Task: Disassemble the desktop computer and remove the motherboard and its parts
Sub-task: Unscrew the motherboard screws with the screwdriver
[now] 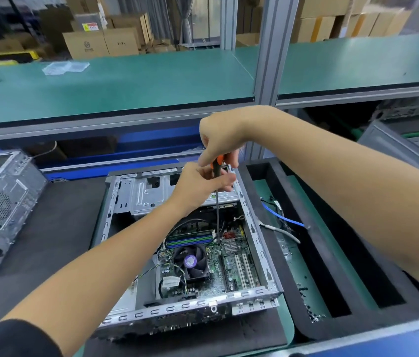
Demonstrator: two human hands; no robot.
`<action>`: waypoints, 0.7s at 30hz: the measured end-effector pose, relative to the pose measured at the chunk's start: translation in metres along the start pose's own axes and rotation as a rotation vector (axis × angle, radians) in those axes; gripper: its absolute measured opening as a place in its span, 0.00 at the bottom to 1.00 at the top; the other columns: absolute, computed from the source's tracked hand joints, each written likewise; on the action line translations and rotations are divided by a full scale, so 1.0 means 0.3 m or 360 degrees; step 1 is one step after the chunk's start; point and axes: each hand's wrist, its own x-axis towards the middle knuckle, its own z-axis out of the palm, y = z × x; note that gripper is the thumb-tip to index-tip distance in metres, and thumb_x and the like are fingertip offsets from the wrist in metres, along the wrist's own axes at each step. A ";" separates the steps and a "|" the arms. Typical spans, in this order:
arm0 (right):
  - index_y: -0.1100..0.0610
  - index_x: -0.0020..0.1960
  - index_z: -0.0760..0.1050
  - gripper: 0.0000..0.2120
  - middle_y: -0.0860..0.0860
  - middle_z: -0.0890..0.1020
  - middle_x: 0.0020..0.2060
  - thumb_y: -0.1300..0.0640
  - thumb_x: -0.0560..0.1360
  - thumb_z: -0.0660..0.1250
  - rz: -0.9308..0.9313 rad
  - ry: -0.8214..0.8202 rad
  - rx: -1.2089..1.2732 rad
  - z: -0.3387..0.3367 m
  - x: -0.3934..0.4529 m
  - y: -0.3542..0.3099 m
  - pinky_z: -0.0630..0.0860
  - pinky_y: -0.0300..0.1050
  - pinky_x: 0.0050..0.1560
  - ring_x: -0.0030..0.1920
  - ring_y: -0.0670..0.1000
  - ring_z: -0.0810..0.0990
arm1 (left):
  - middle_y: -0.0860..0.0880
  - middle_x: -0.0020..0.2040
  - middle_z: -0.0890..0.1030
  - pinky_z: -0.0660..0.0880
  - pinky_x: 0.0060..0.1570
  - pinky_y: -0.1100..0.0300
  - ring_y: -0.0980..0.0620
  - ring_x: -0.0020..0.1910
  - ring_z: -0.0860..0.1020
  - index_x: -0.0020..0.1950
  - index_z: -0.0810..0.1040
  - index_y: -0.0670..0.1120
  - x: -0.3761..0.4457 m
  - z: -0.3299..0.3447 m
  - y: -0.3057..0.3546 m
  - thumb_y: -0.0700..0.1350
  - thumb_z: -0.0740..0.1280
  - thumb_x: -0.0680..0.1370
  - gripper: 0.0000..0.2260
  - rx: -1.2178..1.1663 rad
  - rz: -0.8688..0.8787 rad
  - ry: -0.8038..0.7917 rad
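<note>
An open desktop case (254, 235) lies flat on the bench. Its green motherboard (216, 258) sits inside, with a black CPU fan (191, 262), memory sticks (190, 240) and white expansion slots (242, 271). A screwdriver (217, 202) with an orange and black handle stands upright, its tip on the board near a small silver heatsink (229, 246). My right hand (218, 140) grips the handle from above. My left hand (203, 184) holds the handle's lower end and the top of the shaft.
A second computer case (0, 210) stands at the left. To the right, a black foam tray (306, 217) holds a blue cable (284, 217), a white cable and several small screws (308, 307). A green shelf (126, 81) runs above the bench, with cardboard boxes behind it.
</note>
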 end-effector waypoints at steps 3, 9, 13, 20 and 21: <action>0.56 0.34 0.74 0.15 0.47 0.82 0.26 0.47 0.71 0.72 -0.0114 0.0068 -0.0097 0.018 0.004 0.008 0.69 0.40 0.32 0.32 0.48 0.82 | 0.47 0.41 0.85 0.79 0.51 0.55 0.47 0.44 0.84 0.44 0.84 0.49 -0.006 -0.028 0.002 0.40 0.72 0.73 0.04 -0.0047 0.0008 -0.0130; 0.55 0.46 0.77 0.06 0.50 0.82 0.40 0.58 0.71 0.72 -0.0276 0.0049 -0.0288 0.034 -0.008 0.017 0.68 0.40 0.34 0.41 0.50 0.79 | 0.46 0.53 0.82 0.76 0.56 0.58 0.50 0.52 0.82 0.57 0.77 0.42 -0.016 -0.053 0.011 0.31 0.57 0.81 0.12 -0.0007 0.0008 -0.0242; 0.56 0.45 0.76 0.07 0.50 0.82 0.40 0.52 0.73 0.70 -0.0295 0.0008 -0.0094 0.023 -0.009 0.022 0.72 0.40 0.35 0.39 0.49 0.81 | 0.49 0.49 0.82 0.79 0.51 0.59 0.55 0.43 0.82 0.51 0.78 0.45 -0.021 -0.027 0.006 0.28 0.56 0.80 0.16 0.0055 0.0038 -0.0147; 0.61 0.36 0.72 0.28 0.52 0.79 0.20 0.40 0.81 0.54 0.0062 0.0100 -0.0058 0.018 -0.008 0.019 0.76 0.44 0.36 0.24 0.52 0.81 | 0.51 0.44 0.83 0.79 0.51 0.59 0.53 0.41 0.83 0.50 0.79 0.45 -0.013 -0.037 0.000 0.29 0.61 0.79 0.13 0.0088 0.0051 -0.0057; 0.61 0.35 0.72 0.26 0.52 0.79 0.20 0.42 0.81 0.54 0.0042 0.0084 -0.0074 0.021 -0.006 0.017 0.76 0.44 0.36 0.25 0.53 0.81 | 0.51 0.45 0.84 0.79 0.54 0.58 0.52 0.44 0.83 0.52 0.79 0.45 -0.016 -0.045 -0.008 0.30 0.60 0.79 0.13 0.0121 0.0026 -0.0101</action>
